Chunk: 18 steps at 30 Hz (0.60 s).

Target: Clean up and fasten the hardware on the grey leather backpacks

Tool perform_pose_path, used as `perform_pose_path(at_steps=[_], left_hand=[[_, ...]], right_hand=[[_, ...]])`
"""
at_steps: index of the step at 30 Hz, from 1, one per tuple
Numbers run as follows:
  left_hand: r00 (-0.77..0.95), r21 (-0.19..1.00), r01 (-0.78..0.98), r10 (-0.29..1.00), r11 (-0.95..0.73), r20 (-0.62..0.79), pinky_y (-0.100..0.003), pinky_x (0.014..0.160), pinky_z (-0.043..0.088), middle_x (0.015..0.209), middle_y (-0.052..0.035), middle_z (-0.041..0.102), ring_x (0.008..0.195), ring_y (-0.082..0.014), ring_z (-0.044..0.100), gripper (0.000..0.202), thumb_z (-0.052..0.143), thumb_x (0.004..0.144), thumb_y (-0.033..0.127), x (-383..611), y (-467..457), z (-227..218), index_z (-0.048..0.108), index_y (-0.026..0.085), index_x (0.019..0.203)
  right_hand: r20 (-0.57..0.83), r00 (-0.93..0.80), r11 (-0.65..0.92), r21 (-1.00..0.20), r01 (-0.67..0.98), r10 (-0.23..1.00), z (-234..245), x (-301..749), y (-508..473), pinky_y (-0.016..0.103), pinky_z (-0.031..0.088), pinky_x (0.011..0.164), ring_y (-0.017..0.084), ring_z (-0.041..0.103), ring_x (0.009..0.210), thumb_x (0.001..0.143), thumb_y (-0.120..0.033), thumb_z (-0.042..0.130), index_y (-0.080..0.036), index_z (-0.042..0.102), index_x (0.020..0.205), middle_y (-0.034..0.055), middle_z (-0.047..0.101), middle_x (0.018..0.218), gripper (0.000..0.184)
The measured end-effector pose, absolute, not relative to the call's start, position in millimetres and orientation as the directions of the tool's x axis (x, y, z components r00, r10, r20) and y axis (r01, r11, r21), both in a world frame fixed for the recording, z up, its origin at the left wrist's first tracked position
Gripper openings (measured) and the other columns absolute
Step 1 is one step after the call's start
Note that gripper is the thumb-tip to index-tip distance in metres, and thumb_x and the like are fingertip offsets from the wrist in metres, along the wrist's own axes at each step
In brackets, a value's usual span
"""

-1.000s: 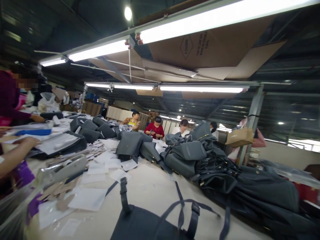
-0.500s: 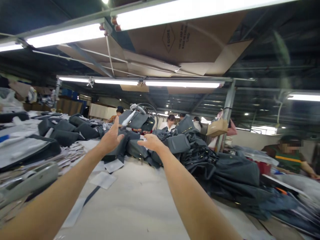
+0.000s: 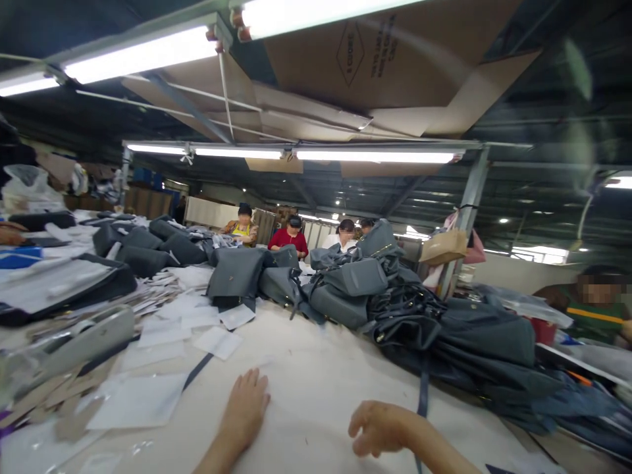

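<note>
My left hand is over the pale tabletop, fingers stretched out, with nothing held. To its right my right hand hovers with loosely bent, parted fingers and nothing in it. Just past the right hand a dark narrow strap hangs down over the tabletop from the heap. Beyond both hands lies a heap of dark grey bags. One boxy grey bag stands at its left end. Sheets of white paper are spread to the left of my left hand.
At left are more dark bags, paper scraps and a grey curved device. A metal post rises on the right, a brown paper bag hanging from it. Several people sit across the table; another person is at right. Lamps hang overhead.
Both hands have drawn back from the far heap to the near tabletop. A grey bag seen raised beyond the hands is no longer up there. The view has shifted slightly.
</note>
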<state>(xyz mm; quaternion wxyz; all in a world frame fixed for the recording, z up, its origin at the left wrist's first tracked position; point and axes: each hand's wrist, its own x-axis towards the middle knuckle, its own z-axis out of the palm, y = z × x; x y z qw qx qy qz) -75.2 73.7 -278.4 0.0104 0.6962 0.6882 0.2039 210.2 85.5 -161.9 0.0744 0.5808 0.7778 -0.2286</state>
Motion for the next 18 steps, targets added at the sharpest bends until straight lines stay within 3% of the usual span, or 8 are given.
perform_pose_path(at_steps=[3, 6, 8, 11, 15, 18], left_hand=[[-0.021, 0.248, 0.968, 0.965, -0.046, 0.263, -0.051, 0.115, 0.027, 0.145, -0.0184, 0.045, 0.136, -0.0308, 0.040, 0.046, 0.040, 0.091, 0.020, -74.0, 75.8, -278.4, 0.055, 0.010, 0.133], [-0.005, 0.197, 0.979, 0.957, -0.054, 0.289, -0.050, 0.114, 0.031, 0.142, -0.0171, 0.049, 0.134, -0.0303, 0.044, 0.045, 0.040, 0.090, 0.020, -76.0, 79.2, -283.4, 0.057, 0.011, 0.131], [0.013, 0.187, 0.979, 0.942, -0.080, 0.334, -0.051, 0.111, 0.035, 0.140, -0.0159, 0.052, 0.131, -0.0307, 0.047, 0.043, 0.042, 0.090, 0.021, -80.1, 82.9, -292.5, 0.060, 0.014, 0.129], [0.087, 0.129, 0.979, 0.892, -0.160, 0.444, -0.051, 0.105, 0.044, 0.136, -0.0120, 0.057, 0.125, -0.0306, 0.054, 0.041, 0.046, 0.090, 0.028, -91.4, 89.0, -313.4, 0.063, 0.020, 0.126], [0.199, -0.010, 0.971, 0.790, -0.237, 0.580, -0.043, 0.098, 0.053, 0.135, -0.0065, 0.059, 0.118, -0.0266, 0.060, 0.039, 0.049, 0.089, 0.032, -108.7, 93.9, -337.9, 0.062, 0.027, 0.126], [0.229, 0.013, 0.959, 0.798, -0.284, 0.558, -0.038, 0.100, 0.052, 0.137, -0.0035, 0.057, 0.120, -0.0238, 0.059, 0.042, 0.052, 0.088, 0.032, -117.1, 98.3, -346.9, 0.058, 0.032, 0.129]], right_hand=[[-0.273, -0.246, 0.121, -0.406, 0.906, 0.930, -156.8, 225.0, 102.2, 0.030, 0.051, 0.064, 0.015, 0.062, 0.060, 0.068, -0.013, 0.072, -0.018, 0.074, 0.081, -0.0038, 0.063, 0.060, 0.014], [-0.128, -0.138, 0.030, -0.616, 0.788, 0.982, -146.8, 236.0, 140.2, 0.037, 0.054, 0.079, 0.018, 0.065, 0.085, 0.085, -0.022, 0.067, -0.014, 0.067, 0.092, 0.0035, 0.068, 0.097, 0.011], [-0.073, -0.044, -0.029, -0.775, 0.632, 0.996, -140.1, 237.6, 179.9, 0.040, 0.055, 0.082, 0.020, 0.064, 0.096, 0.091, -0.029, 0.061, -0.016, 0.063, 0.106, 0.0062, 0.064, 0.113, 0.021], [-0.077, 0.084, -0.099, -0.951, 0.292, 0.993, -131.9, 230.3, 254.8, 0.042, 0.055, 0.082, 0.022, 0.064, 0.098, 0.092, -0.033, 0.058, -0.017, 0.058, 0.119, 0.0080, 0.062, 0.119, 0.031], [-0.175, 0.162, -0.149, -0.976, -0.160, 0.971, -123.8, 215.8, 354.9, 0.042, 0.056, 0.081, 0.022, 0.064, 0.098, 0.092, -0.035, 0.058, -0.017, 0.056, 0.121, 0.0085, 0.061, 0.120, 0.034], [-0.251, 0.184, -0.161, -0.901, -0.402, 0.950, -113.6, 210.4, 411.3, 0.042, 0.056, 0.081, 0.022, 0.064, 0.098, 0.092, -0.034, 0.058, -0.018, 0.056, 0.121, 0.0084, 0.061, 0.120, 0.033]])
